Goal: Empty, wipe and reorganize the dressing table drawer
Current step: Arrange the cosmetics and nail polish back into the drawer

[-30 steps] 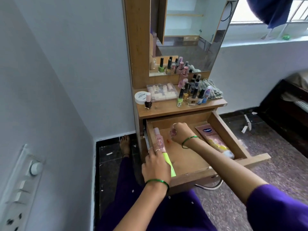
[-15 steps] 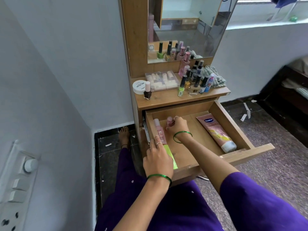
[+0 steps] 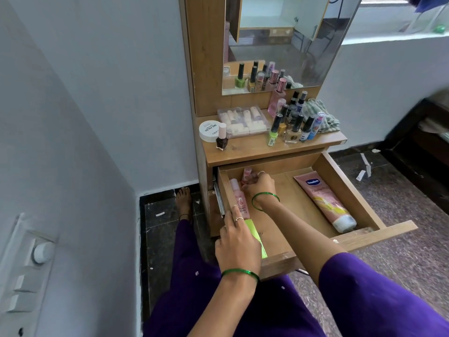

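**Wooden drawer open, both hands inside it**

Wood-grain drawer (image 3: 349, 176) stands pulled out from under the dressing table (image 3: 243, 152), and both hands are in its left part. The right hand (image 3: 261, 184) reaches across to the back left corner, fingers curled round a small pink bottle (image 3: 247, 175) that stands upright there. The left hand (image 3: 239, 242) rests at the front left, near the drawer's side wall, its fingers extended onto the lower part of a slim pink tube (image 3: 239, 199) that lies along that wall; whether it grips the tube or only touches it cannot be told. A bright green item (image 3: 255, 235) lies just under and beside the left hand, partly covered by it. Each wrist wears a green bangle.

Well apart from these, along the drawer's right side, a pink Vaseline tube (image 3: 325, 200) lies flat with its white cap toward the front. The middle of the drawer floor shows bare wood.

On the table top above, a clear plastic box (image 3: 243, 121) sits against the back, a round white tub (image 3: 209, 130) and a dark nail polish bottle (image 3: 222, 141) at the left, a cluster of small bottles (image 3: 289, 120) at the right, and a striped cloth (image 3: 318, 113) behind them. A mirror (image 3: 279, 40) rises above.
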Action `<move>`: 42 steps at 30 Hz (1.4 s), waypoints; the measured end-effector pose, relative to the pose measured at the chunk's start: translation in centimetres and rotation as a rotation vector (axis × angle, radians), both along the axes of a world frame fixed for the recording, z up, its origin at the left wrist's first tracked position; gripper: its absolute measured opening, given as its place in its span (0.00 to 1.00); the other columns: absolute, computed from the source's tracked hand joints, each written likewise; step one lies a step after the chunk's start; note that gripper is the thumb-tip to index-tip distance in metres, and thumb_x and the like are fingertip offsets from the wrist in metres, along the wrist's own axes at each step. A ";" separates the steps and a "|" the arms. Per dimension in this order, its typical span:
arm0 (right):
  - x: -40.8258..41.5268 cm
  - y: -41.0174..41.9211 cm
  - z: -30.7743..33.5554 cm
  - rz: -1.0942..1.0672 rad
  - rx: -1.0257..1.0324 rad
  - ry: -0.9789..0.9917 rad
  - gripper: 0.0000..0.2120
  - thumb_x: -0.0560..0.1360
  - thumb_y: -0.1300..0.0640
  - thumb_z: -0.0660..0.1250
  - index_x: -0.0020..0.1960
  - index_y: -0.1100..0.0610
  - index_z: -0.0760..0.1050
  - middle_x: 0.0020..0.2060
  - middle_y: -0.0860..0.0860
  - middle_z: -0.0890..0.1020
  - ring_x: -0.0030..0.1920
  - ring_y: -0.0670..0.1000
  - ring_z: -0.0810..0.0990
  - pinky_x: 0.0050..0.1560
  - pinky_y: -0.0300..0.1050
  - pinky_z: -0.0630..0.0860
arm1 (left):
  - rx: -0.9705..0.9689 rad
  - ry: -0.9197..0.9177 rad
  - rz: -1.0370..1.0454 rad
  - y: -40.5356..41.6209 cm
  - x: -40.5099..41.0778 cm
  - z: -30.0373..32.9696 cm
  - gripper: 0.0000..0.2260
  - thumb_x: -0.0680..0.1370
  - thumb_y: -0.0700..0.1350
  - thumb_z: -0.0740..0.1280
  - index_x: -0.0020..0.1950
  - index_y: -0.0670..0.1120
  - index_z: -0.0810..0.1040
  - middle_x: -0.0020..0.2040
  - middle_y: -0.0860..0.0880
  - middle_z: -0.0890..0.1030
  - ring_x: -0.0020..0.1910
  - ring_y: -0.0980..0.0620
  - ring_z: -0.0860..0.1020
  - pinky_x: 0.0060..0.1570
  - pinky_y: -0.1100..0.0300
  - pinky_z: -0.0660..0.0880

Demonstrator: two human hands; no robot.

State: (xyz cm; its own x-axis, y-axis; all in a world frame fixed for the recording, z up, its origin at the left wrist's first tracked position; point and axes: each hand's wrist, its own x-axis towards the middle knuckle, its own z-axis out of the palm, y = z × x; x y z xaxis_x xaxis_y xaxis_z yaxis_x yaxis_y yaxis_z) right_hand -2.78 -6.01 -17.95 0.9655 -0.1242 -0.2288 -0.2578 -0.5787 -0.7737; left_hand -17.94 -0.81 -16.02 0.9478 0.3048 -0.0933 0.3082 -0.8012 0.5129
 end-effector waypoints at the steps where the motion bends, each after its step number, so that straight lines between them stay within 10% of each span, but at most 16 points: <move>1: 0.1 0.0 -0.2 -0.004 0.013 0.007 0.10 0.71 0.66 0.69 0.52 0.63 0.76 0.51 0.59 0.81 0.53 0.56 0.79 0.52 0.43 0.74 | -0.002 0.001 0.003 0.0 0.0 -0.1 0.29 0.79 0.44 0.59 0.76 0.45 0.49 0.74 0.45 0.60 0.63 0.46 0.71 0.55 0.52 0.75; 17: 3.2 -4.7 9.6 -0.029 -0.147 -0.666 0.08 0.74 0.55 0.67 0.46 0.59 0.71 0.33 0.49 0.74 0.33 0.47 0.72 0.38 0.36 0.71 | 0.027 0.017 -0.034 0.0 -0.1 0.3 0.31 0.79 0.47 0.60 0.76 0.44 0.47 0.74 0.45 0.59 0.63 0.47 0.71 0.57 0.53 0.74; 25: 6.8 -4.9 13.1 0.406 -0.531 -0.506 0.16 0.72 0.69 0.60 0.59 0.61 0.72 0.59 0.57 0.69 0.54 0.53 0.70 0.61 0.45 0.67 | 0.026 -0.036 -0.009 0.2 0.1 -0.3 0.31 0.79 0.49 0.60 0.76 0.46 0.46 0.74 0.46 0.59 0.65 0.48 0.71 0.57 0.54 0.75; 42: 2.6 -6.6 13.7 0.553 -0.488 -0.597 0.06 0.73 0.59 0.68 0.41 0.62 0.81 0.35 0.50 0.82 0.38 0.46 0.75 0.41 0.29 0.63 | 0.086 -0.041 -0.005 0.1 0.1 -0.2 0.32 0.79 0.50 0.60 0.76 0.45 0.46 0.74 0.46 0.60 0.64 0.48 0.71 0.54 0.55 0.75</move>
State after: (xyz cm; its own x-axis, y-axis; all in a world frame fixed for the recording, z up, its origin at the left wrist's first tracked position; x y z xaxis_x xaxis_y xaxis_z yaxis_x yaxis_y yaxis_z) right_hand -0.20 -12.58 -4.25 0.8568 0.4343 0.2779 0.5097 -0.7947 -0.3296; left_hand -17.81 -0.71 -16.24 0.9520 0.3049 -0.0284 0.2840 -0.8445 0.4541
